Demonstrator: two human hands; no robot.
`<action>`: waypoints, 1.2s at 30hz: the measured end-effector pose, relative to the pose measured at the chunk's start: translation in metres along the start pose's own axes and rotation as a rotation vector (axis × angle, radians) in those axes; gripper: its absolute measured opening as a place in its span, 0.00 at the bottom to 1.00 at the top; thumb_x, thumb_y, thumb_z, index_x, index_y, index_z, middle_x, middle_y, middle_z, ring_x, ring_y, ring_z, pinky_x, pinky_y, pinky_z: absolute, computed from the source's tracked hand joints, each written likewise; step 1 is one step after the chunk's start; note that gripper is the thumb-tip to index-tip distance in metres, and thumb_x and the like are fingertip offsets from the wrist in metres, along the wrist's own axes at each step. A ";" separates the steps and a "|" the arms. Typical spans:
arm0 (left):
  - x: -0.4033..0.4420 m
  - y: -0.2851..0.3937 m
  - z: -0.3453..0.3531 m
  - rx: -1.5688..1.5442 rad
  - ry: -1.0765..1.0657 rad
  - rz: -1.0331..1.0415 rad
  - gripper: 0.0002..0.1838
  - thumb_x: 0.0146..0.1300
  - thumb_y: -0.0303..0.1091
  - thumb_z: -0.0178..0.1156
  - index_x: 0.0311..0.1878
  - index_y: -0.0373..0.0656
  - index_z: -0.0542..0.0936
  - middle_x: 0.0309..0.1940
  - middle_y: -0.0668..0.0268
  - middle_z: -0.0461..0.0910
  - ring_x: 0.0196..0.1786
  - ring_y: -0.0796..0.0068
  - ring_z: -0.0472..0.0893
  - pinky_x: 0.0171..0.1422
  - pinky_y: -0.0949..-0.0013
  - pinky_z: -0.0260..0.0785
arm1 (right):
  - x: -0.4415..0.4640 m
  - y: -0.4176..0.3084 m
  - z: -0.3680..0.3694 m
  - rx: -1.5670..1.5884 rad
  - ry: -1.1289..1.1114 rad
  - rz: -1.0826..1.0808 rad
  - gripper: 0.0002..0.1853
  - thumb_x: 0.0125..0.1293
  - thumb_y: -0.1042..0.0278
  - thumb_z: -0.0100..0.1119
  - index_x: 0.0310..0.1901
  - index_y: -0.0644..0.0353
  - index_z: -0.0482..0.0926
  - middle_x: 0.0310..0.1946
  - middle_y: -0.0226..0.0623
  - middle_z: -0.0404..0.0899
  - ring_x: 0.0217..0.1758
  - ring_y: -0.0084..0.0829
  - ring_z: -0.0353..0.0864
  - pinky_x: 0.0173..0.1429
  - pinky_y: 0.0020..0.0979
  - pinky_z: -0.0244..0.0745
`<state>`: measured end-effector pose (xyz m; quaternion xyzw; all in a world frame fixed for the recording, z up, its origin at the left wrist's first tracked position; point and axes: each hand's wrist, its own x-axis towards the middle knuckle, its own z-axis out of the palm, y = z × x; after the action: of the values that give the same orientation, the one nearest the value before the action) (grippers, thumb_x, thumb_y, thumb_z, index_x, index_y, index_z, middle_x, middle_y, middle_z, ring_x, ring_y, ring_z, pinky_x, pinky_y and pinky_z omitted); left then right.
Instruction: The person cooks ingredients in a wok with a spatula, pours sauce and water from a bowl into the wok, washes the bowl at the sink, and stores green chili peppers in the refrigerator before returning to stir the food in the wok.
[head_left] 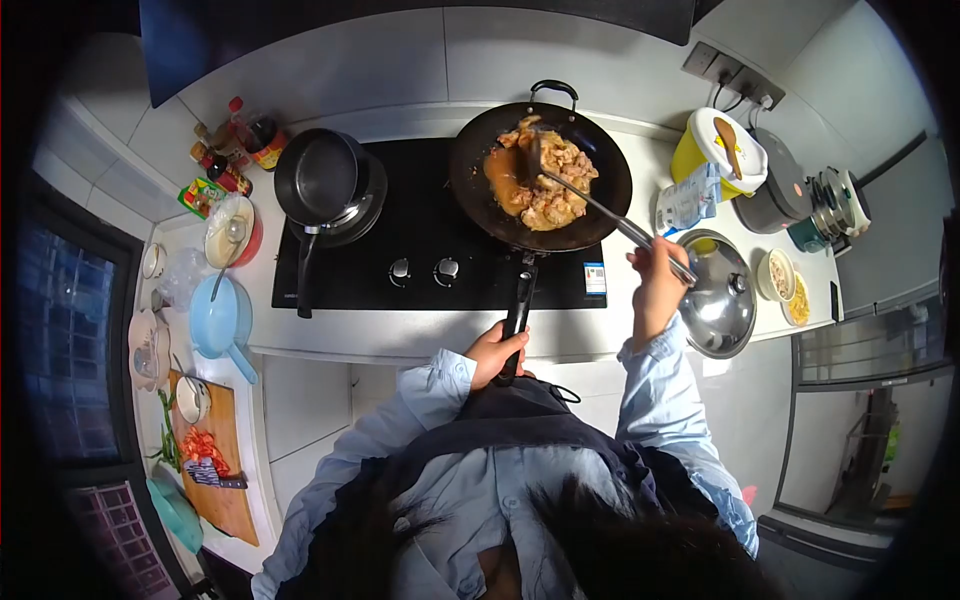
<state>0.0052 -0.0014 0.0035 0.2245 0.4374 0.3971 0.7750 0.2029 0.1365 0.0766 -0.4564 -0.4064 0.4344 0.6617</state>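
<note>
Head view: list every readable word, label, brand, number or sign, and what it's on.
None reads clearly.
Sticker on the cooktop: print too small.
Cooktop's front-left edge: small marking, illegible.
Pale blue-and-white pouch: print blurred.
Red-capped bottle: label too blurred.
Green-and-yellow packet: print too small.
Wok and long-handled utensil: no lettering I can make out.

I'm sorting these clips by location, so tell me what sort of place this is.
Most likely a home kitchen: a wok of food sits over a black cooktop, and a cutting board with a knife on it lies off to the left.
</note>
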 end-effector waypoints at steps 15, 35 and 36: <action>0.002 -0.001 -0.001 0.025 0.014 0.021 0.16 0.65 0.37 0.48 0.52 0.40 0.64 0.23 0.66 0.71 0.22 0.75 0.72 0.27 0.74 0.66 | 0.011 -0.090 -0.069 -0.046 0.056 -0.024 0.08 0.63 0.65 0.51 0.34 0.61 0.73 0.19 0.34 0.75 0.18 0.23 0.73 0.25 0.21 0.70; 0.002 0.000 0.000 0.072 0.013 0.034 0.17 0.65 0.38 0.47 0.53 0.41 0.63 0.23 0.66 0.71 0.21 0.75 0.72 0.26 0.75 0.65 | 0.066 0.003 -0.057 0.124 0.150 0.397 0.09 0.63 0.65 0.46 0.32 0.62 0.70 0.15 0.34 0.71 0.16 0.25 0.70 0.20 0.22 0.64; 0.002 -0.001 -0.001 0.076 0.008 0.038 0.17 0.65 0.39 0.47 0.53 0.41 0.63 0.23 0.66 0.71 0.21 0.75 0.72 0.26 0.75 0.64 | 0.064 0.003 -0.055 0.127 0.146 0.399 0.09 0.63 0.65 0.46 0.32 0.62 0.70 0.15 0.34 0.71 0.16 0.25 0.70 0.20 0.22 0.64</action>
<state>0.0059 -0.0004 0.0013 0.2603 0.4511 0.3956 0.7565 0.2719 0.1839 0.0688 -0.5152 -0.2310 0.5472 0.6178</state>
